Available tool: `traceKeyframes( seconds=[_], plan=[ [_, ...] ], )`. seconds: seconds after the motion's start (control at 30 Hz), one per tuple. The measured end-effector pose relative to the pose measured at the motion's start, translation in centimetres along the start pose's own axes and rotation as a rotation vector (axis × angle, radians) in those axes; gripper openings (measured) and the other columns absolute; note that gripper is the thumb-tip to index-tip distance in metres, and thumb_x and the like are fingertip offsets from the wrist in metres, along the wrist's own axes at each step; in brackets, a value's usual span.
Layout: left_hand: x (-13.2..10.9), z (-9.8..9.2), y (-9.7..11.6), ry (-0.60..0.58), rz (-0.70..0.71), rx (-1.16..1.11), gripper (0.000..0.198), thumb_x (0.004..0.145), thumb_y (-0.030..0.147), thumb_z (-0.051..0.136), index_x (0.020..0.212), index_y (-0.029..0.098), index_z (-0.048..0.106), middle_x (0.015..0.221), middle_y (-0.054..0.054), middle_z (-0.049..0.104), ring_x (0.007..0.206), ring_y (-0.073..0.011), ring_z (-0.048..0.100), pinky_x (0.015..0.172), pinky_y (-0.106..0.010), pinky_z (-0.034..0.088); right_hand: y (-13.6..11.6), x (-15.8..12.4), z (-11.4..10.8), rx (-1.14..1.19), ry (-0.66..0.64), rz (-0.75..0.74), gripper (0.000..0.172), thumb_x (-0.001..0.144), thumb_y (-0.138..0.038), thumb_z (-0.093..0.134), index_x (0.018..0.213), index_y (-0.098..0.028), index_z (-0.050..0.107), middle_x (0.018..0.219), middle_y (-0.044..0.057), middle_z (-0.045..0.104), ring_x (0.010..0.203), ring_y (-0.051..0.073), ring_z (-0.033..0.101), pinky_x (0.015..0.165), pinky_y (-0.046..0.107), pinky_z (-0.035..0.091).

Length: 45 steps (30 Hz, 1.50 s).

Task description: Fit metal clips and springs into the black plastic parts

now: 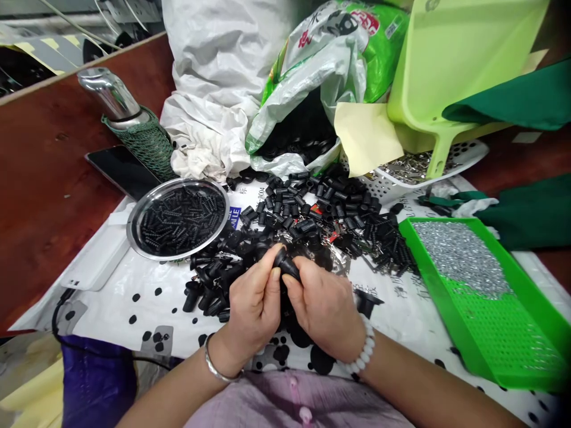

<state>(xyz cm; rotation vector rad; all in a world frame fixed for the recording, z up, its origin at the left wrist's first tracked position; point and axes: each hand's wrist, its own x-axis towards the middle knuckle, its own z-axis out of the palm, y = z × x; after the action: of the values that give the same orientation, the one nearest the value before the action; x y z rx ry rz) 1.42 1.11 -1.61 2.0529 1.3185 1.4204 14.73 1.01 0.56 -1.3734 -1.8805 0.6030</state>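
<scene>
Both hands are tucked in close to the shirt (294,401): left hand (254,294) and right hand (323,300) each have a snug fingertip pinch on the same black part (285,263), which sits between them just above the near side of the pile (285,205). Left of that, spotted sheet (111,309) stretches to the white box (100,255), so decent elbow room. On the right there's a strip before the green tray's (439,303) wall. Straight ahead is tight, with the pile spreading from the plate's (134,235) rim to the tray. Behind it all, an open bag (289,95) and a basket (388,187).
</scene>
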Motion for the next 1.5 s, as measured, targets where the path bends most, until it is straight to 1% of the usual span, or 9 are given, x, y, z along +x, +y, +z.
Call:
traceKeyframes(
  seconds=[0.13, 0.43, 0.6, 0.87, 1.0, 1.13, 1.27, 1.37, 1.5],
  plan=[
    [0.1, -0.2, 0.1, -0.032, 0.045, 0.011, 0.042, 0.085, 0.007, 0.045, 0.127, 0.015, 0.048, 0.116, -0.009, 0.062, 0.099, -0.0167, 0.062, 0.089, -0.025, 0.05, -0.3, 0.0, 0.3, 0.207, -0.076, 0.081, 0.018, 0.089, -0.03, 0.037, 0.084, -0.017, 0.048, 0.064, 0.002, 0.055, 0.057, 0.015, 0.051, 0.054, 0.026, 0.039],
    [1.1, -1.0, 0.4, -0.071, 0.167, -0.029, 0.045, 0.084, 0.004, 0.044, 0.128, 0.014, 0.045, 0.119, -0.01, 0.06, 0.105, -0.0163, 0.059, 0.093, -0.026, 0.048, -1.2, 0.1, -0.1, 0.793, -0.302, 0.367, 0.034, 0.094, -0.043, 0.018, 0.075, -0.021, 0.037, 0.048, -0.012, 0.021, 0.035, 0.006, 0.017, 0.03, 0.017, 0.022],
    [1.3, -0.9, 0.0, -0.056, 0.152, -0.092, 0.041, 0.086, 0.006, 0.043, 0.125, 0.014, 0.048, 0.116, -0.01, 0.062, 0.103, -0.0165, 0.061, 0.091, -0.026, 0.049, -1.6, 0.7, -0.3, 1.078, -0.452, 0.566, 0.04, 0.089, -0.054, 0.02, 0.073, -0.022, 0.039, 0.044, -0.013, 0.016, 0.033, 0.006, 0.011, 0.028, 0.017, 0.02],
    [0.9, 0.1, -0.8, 0.02, 0.055, -0.031, 0.041, 0.086, 0.007, 0.044, 0.126, 0.014, 0.048, 0.116, -0.009, 0.062, 0.099, -0.0159, 0.062, 0.09, -0.026, 0.05, -0.3, 1.2, -1.2, 0.609, -0.172, 0.346, 0.024, 0.083, -0.038, 0.055, 0.096, -0.019, 0.055, 0.055, -0.006, 0.044, 0.048, 0.009, 0.038, 0.045, 0.02, 0.031],
    [0.8, 0.0, -0.6, 0.013, 0.062, 0.001, 0.043, 0.086, 0.007, 0.044, 0.128, 0.015, 0.045, 0.118, -0.009, 0.061, 0.099, -0.0154, 0.062, 0.09, -0.026, 0.05, -0.3, 0.7, -1.0, 0.326, -0.013, 0.184, 0.017, 0.079, -0.032, 0.056, 0.085, -0.016, 0.058, 0.066, 0.001, 0.053, 0.061, 0.015, 0.047, 0.061, 0.028, 0.037],
    [1.0, -0.4, -0.4, -0.016, 0.153, 0.027, 0.044, 0.085, 0.005, 0.043, 0.128, 0.015, 0.044, 0.121, -0.009, 0.059, 0.105, -0.0164, 0.059, 0.093, -0.028, 0.049, -0.3, 0.5, -0.4, 0.48, -0.059, 0.223, 0.016, 0.083, -0.033, 0.052, 0.085, -0.017, 0.055, 0.066, 0.0, 0.051, 0.06, 0.013, 0.047, 0.057, 0.026, 0.039],
    [1.4, -0.8, -0.4, -0.062, 0.205, -0.032, 0.045, 0.085, 0.004, 0.043, 0.129, 0.016, 0.044, 0.123, -0.01, 0.057, 0.111, -0.0174, 0.056, 0.095, -0.032, 0.048, 0.0, 0.4, -0.2, 0.729, -0.183, 0.295, 0.018, 0.087, -0.036, 0.048, 0.089, -0.018, 0.051, 0.053, -0.008, 0.036, 0.039, 0.006, 0.03, 0.036, 0.018, 0.031],
    [1.8, -1.5, -0.2, -0.108, 0.206, -0.096, 0.046, 0.085, 0.004, 0.044, 0.128, 0.019, 0.044, 0.126, -0.009, 0.054, 0.115, -0.0184, 0.052, 0.098, -0.033, 0.045, 0.6, 0.6, -0.4, 0.888, -0.258, 0.321, 0.024, 0.086, -0.041, 0.048, 0.091, -0.017, 0.05, 0.051, -0.01, 0.032, 0.034, 0.004, 0.023, 0.03, 0.016, 0.029],
    [2.3, -2.5, 0.6, -0.218, 0.062, -0.267, 0.065, 0.084, 0.014, 0.052, 0.141, 0.018, 0.02, 0.133, -0.013, 0.047, 0.119, -0.0215, 0.048, 0.102, -0.037, 0.04, 1.6, 0.8, -0.9, 1.011, -0.306, 0.291, 0.028, 0.084, -0.045, 0.05, 0.086, -0.017, 0.052, 0.055, -0.007, 0.04, 0.037, 0.004, 0.03, 0.036, 0.018, 0.036]
  ],
)
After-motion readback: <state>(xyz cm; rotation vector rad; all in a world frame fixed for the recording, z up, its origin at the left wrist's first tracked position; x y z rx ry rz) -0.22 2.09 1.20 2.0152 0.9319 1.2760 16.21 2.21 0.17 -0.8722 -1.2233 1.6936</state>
